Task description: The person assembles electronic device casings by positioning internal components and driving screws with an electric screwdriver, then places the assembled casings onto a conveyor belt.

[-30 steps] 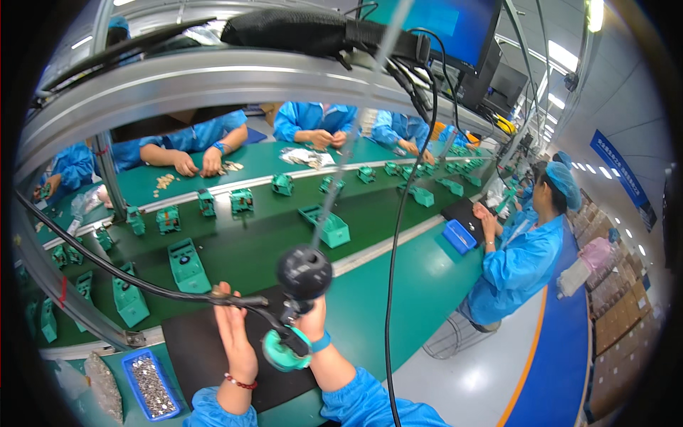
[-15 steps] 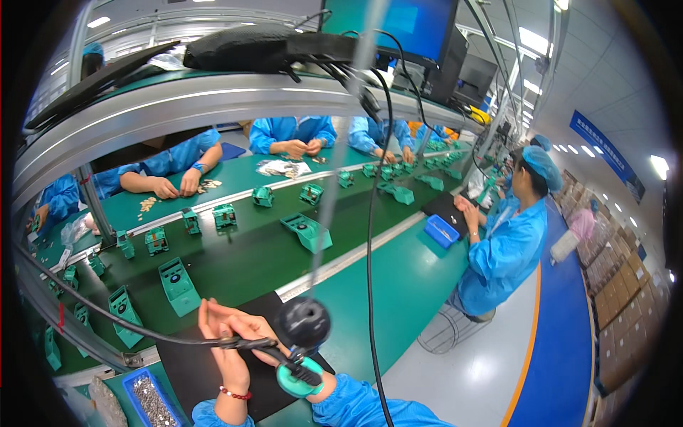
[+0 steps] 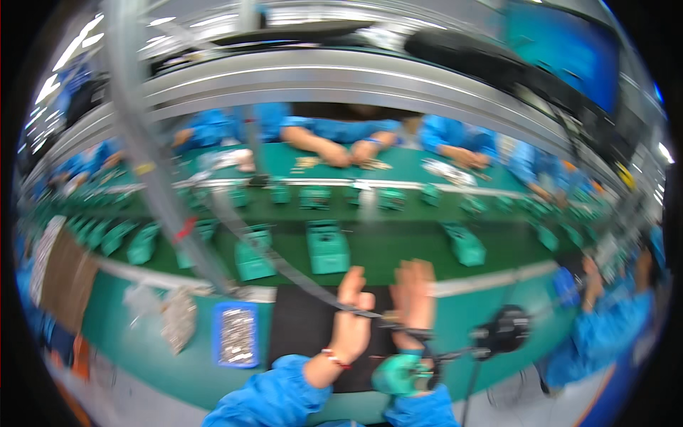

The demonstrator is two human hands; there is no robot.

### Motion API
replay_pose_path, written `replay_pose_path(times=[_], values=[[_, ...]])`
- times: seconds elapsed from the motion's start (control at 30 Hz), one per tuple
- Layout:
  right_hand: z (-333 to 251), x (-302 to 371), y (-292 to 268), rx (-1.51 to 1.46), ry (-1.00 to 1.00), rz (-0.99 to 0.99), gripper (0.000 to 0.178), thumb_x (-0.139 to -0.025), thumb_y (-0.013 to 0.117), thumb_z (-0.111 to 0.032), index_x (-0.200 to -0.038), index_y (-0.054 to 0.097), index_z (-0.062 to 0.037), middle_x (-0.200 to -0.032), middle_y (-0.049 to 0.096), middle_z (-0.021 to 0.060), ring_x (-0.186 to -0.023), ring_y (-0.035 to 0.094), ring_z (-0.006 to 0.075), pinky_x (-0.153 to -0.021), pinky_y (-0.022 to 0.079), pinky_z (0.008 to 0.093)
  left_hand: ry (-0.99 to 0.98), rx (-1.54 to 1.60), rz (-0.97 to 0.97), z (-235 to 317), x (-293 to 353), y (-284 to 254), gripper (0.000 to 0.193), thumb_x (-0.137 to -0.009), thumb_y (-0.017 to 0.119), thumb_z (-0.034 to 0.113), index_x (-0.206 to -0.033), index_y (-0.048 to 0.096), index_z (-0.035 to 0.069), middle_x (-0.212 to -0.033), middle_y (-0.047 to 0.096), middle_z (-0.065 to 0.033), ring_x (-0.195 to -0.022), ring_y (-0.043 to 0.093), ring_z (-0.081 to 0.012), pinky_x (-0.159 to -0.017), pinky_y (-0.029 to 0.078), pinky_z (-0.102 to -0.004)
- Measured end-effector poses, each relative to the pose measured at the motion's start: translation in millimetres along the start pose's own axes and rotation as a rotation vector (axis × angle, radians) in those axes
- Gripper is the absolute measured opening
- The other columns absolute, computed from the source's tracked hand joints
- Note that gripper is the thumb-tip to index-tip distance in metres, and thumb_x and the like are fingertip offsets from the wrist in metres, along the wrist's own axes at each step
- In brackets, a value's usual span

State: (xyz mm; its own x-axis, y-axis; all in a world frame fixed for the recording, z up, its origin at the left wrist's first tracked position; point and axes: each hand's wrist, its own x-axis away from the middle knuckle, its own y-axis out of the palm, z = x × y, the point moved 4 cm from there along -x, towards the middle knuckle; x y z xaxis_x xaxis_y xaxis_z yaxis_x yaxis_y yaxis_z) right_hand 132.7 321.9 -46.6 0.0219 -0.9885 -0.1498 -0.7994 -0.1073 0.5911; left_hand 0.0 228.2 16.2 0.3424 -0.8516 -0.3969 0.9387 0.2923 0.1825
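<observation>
My left hand, with a red bead bracelet at its wrist, is raised over the black mat. Its fingers point upward and look apart, though motion smears them. Beside it, my right hand stretches its fingers out, open. I see nothing held in either hand. A green piece sits at my right wrist. Dark cable and a black rounded device are close to that wrist. Beyond my hands, a green plastic housing lies on the dark green conveyor belt.
Left of the mat stand a blue tray of small metal parts and a clear bag. A metal post rises at the left; a metal beam crosses above the belt. Co-workers' hands work opposite; another person sits right.
The view has swung left and blurred, bringing the tray and bag further into sight. My hands, close together before, are now apart, with the right one's fingers straightened.
</observation>
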Motion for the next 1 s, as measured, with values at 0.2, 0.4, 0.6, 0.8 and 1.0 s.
replay_pose_path(times=[0.2,0.4,0.6,0.8,1.0], values=[[-43,22,35,-0.115,-0.098,0.135,0.065,-0.107,0.028,-0.048,-0.157,0.028,-0.0065,-0.159,0.034,0.0129,-0.149,0.028,0.0298,-0.122,0.014,0.0472,0.068,-0.074,-0.020,-5,4,3,0.060,-0.105,0.049,0.029,-0.154,0.028,0.002,-0.162,0.024,-0.0209,-0.150,0.024,-0.0338,-0.122,0.021,-0.0433],[-39,23,68,-0.059,0.014,-0.062,0.070,-0.104,0.037,-0.057,-0.155,0.032,-0.0096,-0.157,0.036,0.0189,-0.149,0.028,0.0304,-0.122,0.020,0.0454,0.006,-0.057,0.055,0,-2,-20,0.059,-0.105,0.049,0.030,-0.154,0.029,0.004,-0.161,0.025,-0.0229,-0.150,0.025,-0.0352,-0.121,0.022,-0.0437],[-40,28,59,-0.179,0.061,-0.249,0.053,-0.103,0.047,-0.045,-0.133,0.054,-0.0017,-0.129,0.062,0.0185,-0.118,0.059,0.0263,-0.105,0.044,0.0405,-0.049,-0.025,0.015,-12,-1,-5,0.053,-0.106,0.047,0.030,-0.151,0.035,0.005,-0.158,0.030,-0.0210,-0.144,0.036,-0.0339,-0.116,0.030,-0.0440],[-72,56,82,-0.270,0.039,-0.579,0.063,-0.100,0.051,-0.055,-0.131,0.056,-0.0005,-0.101,0.068,0.0178,-0.086,0.063,0.0284,-0.083,0.049,0.0437,-0.091,-0.099,0.003,-25,0,-11,0.044,-0.103,0.055,0.023,-0.142,0.045,0.006,-0.150,0.039,-0.0178,-0.127,0.052,-0.0288,-0.105,0.044,-0.0413],[-102,99,65,-0.345,0.141,-0.892,0.071,-0.086,0.068,-0.057,-0.123,0.059,0.0034,-0.078,0.066,0.0234,-0.062,0.063,0.0323,-0.055,0.046,0.0420,0.031,-0.678,-0.457,19,0,3,0.047,-0.089,0.064,0.020,-0.134,0.055,0.009,-0.145,0.047,-0.0235,-0.129,0.051,-0.0426,-0.103,0.047,-0.0484]])
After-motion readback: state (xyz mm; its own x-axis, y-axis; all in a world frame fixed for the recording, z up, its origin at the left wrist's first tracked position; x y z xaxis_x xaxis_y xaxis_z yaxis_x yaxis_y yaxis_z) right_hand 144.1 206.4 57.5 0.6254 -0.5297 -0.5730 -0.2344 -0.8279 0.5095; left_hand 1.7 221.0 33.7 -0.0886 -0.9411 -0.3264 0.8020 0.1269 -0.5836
